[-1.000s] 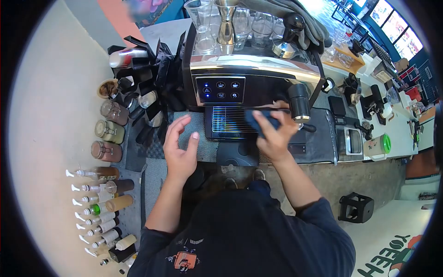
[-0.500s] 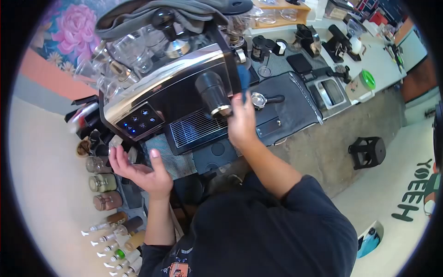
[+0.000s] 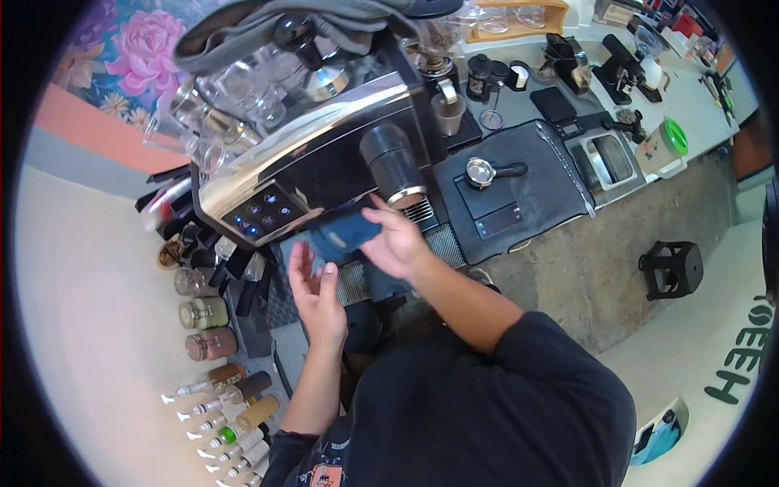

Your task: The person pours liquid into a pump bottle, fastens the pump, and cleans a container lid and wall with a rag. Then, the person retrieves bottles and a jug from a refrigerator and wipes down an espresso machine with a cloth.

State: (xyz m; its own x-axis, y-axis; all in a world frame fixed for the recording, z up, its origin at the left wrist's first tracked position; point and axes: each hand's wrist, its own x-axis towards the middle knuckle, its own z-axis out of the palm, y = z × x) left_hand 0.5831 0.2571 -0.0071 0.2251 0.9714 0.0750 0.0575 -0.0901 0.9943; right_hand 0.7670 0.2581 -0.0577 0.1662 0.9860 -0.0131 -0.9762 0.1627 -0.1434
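Note:
A dark blue cloth [image 3: 345, 234] is gripped in my right hand [image 3: 396, 243], in front of the espresso machine [image 3: 312, 154] and over its drip tray. Close beside the cloth's left end is my left hand [image 3: 318, 304], fingers apart and holding nothing. Just above my right hand, the machine's black cylindrical group head [image 3: 393, 166] juts out. Lit buttons [image 3: 261, 214] glow on the machine's left side. To the right, a portafilter [image 3: 480, 172] with a black handle rests by a flat black scale [image 3: 499, 221] on the dark mat.
Jars [image 3: 203, 312] and several pump bottles [image 3: 223, 379] line the left side. Glasses, a tamper [image 3: 326, 81] and a grey cloth [image 3: 276, 36] sit atop the machine. A grinder [image 3: 438, 40] stands behind it. On the floor at right is a black stool [image 3: 672, 269].
My right hand has moved left from the machine's right side, bringing the blue cloth across its front. My left hand has come right, closer to the cloth. The view has shifted slightly.

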